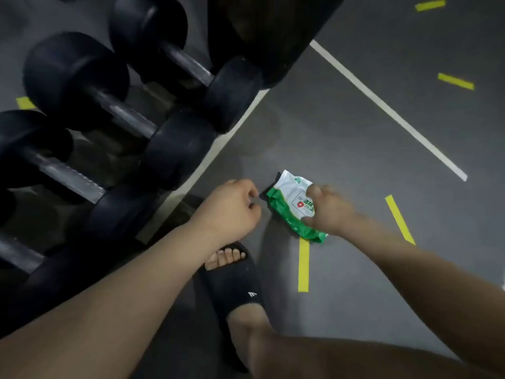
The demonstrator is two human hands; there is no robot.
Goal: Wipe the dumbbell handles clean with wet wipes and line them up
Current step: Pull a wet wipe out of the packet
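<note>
1. We see the wet-wipe pack (289, 206), green and white with a printed label, lying on the grey floor (355, 149), low and right of centre in the head view.
2. The right hand (330, 212) comes in from the right and grasps the pack. Its thumb sits on the upper edge and its fingers (310, 222) curl over the lower edge, so the pack's right half lies between them (the hand is blurred, so we cannot make out finer detail).
3. The left hand (229, 209) is just beside the pack's left end with its fingers (252, 194) curled in. They come close to the pack's dark corner, but we cannot tell whether they pinch anything or touch it.
4. The pack's lower end overlaps the top of a yellow tape strip (303, 266), and a second yellow strip (400, 220) lies near the right wrist.
5. At the left, black dumbbells (175, 149) lie side by side, their metal handles (124, 114) running parallel and slanting down to the right. They are well apart from both hands.
6. A white line (388, 110) crosses the floor above the pack.
7. Below the left wrist a foot in a black sandal (235, 280) stands on the floor, toes pointing toward the pack.
</note>
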